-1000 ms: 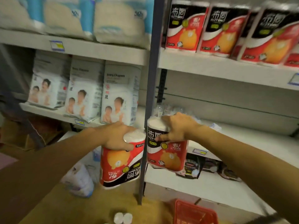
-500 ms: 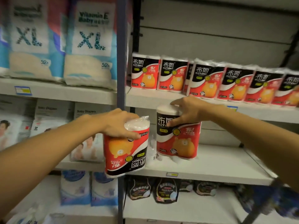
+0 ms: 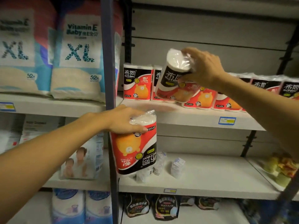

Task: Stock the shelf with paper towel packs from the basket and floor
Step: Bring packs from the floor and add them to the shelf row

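The landmark here is the grey metal upper shelf (image 3: 186,116), the one carrying the standing row of red, black and white plastic-wrapped two-roll paper towel packs (image 3: 138,84). The right hand (image 3: 202,68) grips the top end of one such pack (image 3: 174,80), fingers and thumb curled round the crinkled wrap. That raised pack hangs above the shelf's front edge, in front of the row, its long axis tilted with the top leaning toward the person's right and the bottom swung left, toward the bare strip of board ahead of the row. The left hand (image 3: 127,121) clamps the end of a second pack (image 3: 135,146), fingers curled over the roll end. This one is upside down, long axis close to vertical, hanging below the shelf's front edge and just left of the raised pack. The right hand is plainly the nearer to the shelf, so the next move likely turns on righting its pack and setting it down on that free strip. Counted: two packs in hand and about six in the row, the far right ones partly hidden by the right forearm.
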Demonstrator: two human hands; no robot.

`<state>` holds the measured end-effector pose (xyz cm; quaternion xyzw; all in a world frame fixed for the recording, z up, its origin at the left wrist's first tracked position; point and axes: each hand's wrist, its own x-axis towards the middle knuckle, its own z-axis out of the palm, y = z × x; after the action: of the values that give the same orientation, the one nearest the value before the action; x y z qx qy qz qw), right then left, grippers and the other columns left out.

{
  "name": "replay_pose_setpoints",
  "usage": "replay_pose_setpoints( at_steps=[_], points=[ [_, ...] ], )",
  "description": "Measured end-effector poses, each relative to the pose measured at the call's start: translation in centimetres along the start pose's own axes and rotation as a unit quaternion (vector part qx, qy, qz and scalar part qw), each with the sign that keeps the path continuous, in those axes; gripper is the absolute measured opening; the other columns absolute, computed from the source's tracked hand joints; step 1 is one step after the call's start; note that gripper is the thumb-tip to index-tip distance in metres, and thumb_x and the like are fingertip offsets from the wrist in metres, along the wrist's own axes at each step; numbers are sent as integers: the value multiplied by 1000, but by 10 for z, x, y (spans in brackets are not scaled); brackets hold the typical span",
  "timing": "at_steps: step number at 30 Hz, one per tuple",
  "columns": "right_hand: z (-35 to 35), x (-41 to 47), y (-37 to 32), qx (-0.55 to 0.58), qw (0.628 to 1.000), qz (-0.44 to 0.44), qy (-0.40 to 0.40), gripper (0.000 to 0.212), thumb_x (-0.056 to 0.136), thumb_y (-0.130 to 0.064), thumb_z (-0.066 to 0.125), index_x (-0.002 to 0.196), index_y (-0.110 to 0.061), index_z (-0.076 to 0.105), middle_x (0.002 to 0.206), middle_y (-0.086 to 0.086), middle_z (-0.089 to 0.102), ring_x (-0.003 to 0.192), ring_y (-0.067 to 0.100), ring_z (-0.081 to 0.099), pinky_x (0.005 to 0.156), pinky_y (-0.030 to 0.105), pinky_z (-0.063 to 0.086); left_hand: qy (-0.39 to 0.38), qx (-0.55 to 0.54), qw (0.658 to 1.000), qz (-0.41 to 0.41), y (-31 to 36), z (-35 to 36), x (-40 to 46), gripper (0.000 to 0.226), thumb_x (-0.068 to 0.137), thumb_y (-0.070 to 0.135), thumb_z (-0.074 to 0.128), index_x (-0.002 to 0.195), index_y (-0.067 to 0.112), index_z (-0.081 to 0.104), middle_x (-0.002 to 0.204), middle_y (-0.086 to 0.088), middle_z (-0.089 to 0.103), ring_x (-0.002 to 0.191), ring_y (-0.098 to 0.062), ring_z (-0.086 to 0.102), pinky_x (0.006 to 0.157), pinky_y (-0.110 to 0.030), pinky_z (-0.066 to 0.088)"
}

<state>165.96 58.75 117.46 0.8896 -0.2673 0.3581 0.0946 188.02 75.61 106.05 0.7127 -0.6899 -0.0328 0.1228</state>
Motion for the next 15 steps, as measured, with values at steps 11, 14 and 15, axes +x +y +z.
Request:
replay_pose_setpoints(
  at_steps=[11,14,15],
  points=[
    [83,50,18,-52,996,27,-60,87,72,-39,82,144,-27,35,142,9,50,127,32,44,107,46,26,-1,13,1000,-20,-34,0,9,77,72,77,55,139,40,45,129,8,61,116,-14,56,98,-35,47],
    [82,62,25,-38,995,45,-76,85,74,-38,81,145,-28,34,144,9,48,129,34,43,107,49,27,6,3,1000,-29,-42,-2,12,81,68,81,52,139,44,43,123,7,65,110,-13,59,95,-35,50],
    [81,65,27,-37,995,46,-86,86,74,-38,81,145,-28,34,145,9,48,130,34,43,107,50,28,11,-3,999,-33,-44,-3,13,82,66,83,51,138,45,43,122,8,65,109,-13,60,94,-35,51]
  ],
)
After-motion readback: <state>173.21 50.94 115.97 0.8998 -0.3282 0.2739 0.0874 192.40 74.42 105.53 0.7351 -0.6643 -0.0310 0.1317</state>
